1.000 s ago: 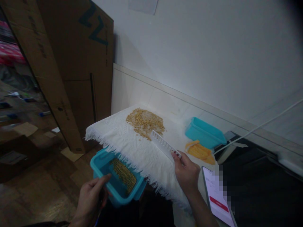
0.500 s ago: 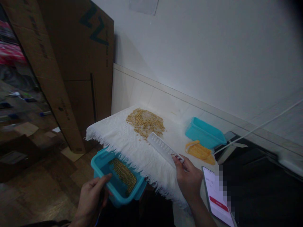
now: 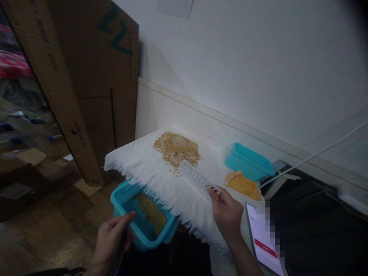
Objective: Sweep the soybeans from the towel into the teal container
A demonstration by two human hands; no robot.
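My left hand (image 3: 110, 234) grips the near left rim of a teal plastic bin (image 3: 119, 197), thumb over the edge. Round yellow beans that look like soybeans (image 3: 152, 212) lie in the bin, below the fringed edge of a white cloth (image 3: 140, 161). On the cloth is a spread pile of similar beans (image 3: 178, 147) with paler, finer grains among them. My right hand (image 3: 228, 211) is closed on one end of a long white plastic strip with a row of slots (image 3: 197, 178). The strip's far end is at the pile's near edge, beside a few loose beans.
A second teal bin (image 3: 250, 163) and a folded yellow cloth bag (image 3: 243, 186) are on the right of the table. A lit phone (image 3: 261, 234) lies near my right forearm. A tall cardboard box (image 3: 94, 76) stands left. A white cable (image 3: 316, 153) crosses at right.
My right hand and the slotted strip have shifted slightly left, and the strip is tilted a little differently. A few beans show nearer by its tip. My left hand and the bin stay put.
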